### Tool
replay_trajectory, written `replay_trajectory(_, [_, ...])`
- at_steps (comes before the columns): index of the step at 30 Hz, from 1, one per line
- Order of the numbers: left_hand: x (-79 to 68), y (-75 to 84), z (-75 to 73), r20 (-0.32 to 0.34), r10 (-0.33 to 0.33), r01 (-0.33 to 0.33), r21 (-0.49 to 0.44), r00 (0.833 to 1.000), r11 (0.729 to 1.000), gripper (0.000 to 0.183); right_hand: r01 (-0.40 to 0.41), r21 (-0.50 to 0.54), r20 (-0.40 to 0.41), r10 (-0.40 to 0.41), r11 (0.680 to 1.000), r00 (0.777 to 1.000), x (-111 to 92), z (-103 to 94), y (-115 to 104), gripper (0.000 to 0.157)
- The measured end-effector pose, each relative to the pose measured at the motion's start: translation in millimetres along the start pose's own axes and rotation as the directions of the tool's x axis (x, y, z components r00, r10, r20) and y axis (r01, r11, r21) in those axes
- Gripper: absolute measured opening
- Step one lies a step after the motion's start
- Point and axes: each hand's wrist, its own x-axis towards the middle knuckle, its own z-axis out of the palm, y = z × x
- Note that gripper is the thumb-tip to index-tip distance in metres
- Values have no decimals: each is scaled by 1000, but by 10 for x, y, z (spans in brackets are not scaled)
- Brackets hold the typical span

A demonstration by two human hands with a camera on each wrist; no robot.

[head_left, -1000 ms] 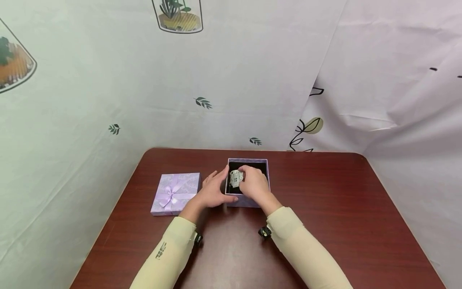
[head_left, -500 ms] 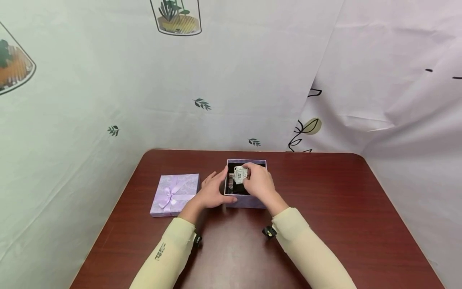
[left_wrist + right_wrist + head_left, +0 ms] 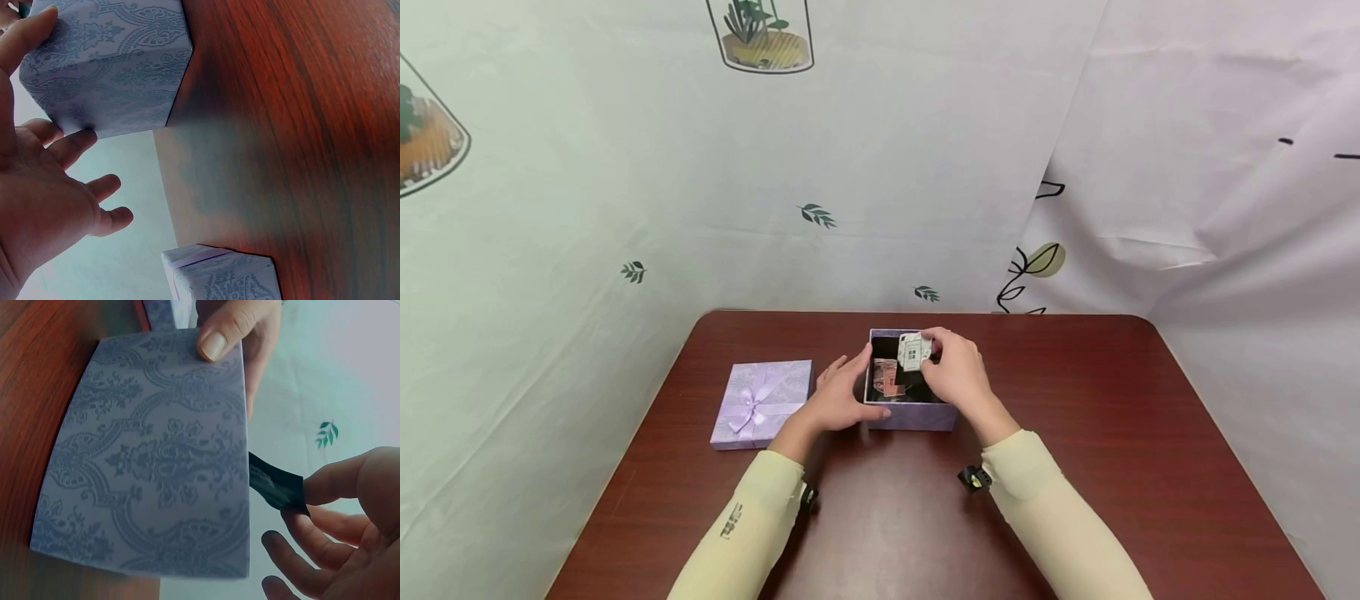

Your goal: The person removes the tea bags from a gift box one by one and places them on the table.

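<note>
In the head view, a lidless purple patterned gift box (image 3: 912,417) stands on the table, its inside dark. My left hand (image 3: 837,400) holds its near left corner, thumb on the front wall and fingertips along the left side. My right hand (image 3: 958,373) pinches a small flat packet (image 3: 913,352) between thumb and fingers over the box. Pale with dark print from above, the packet looks dark green and glossy in the right wrist view, partly hidden by the box wall. Reddish, shiny printed pieces (image 3: 889,377) show inside the box, at its left.
The matching purple lid (image 3: 762,404), with a ribbon bow, lies on the table left of the box. The brown wooden table (image 3: 1090,442) reaches back to a pale printed cloth (image 3: 880,167) hanging behind and at both sides.
My right hand has lifted the packet up and to the right, uncovering the reddish pieces in the box. My left hand has stayed at the box's corner.
</note>
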Motion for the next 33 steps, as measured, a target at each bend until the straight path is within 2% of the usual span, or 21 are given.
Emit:
replay_trajectory(14, [1,-5,3,-6,-1,1,4,1000,1000,117,-59,124,-86,70,991,994,21,-165,231,42])
replay_trajectory(33, [-24,7,19,-12,-3,3,4,1000,1000,117,-116,211,-108,141,971,984,32,-296,494,37])
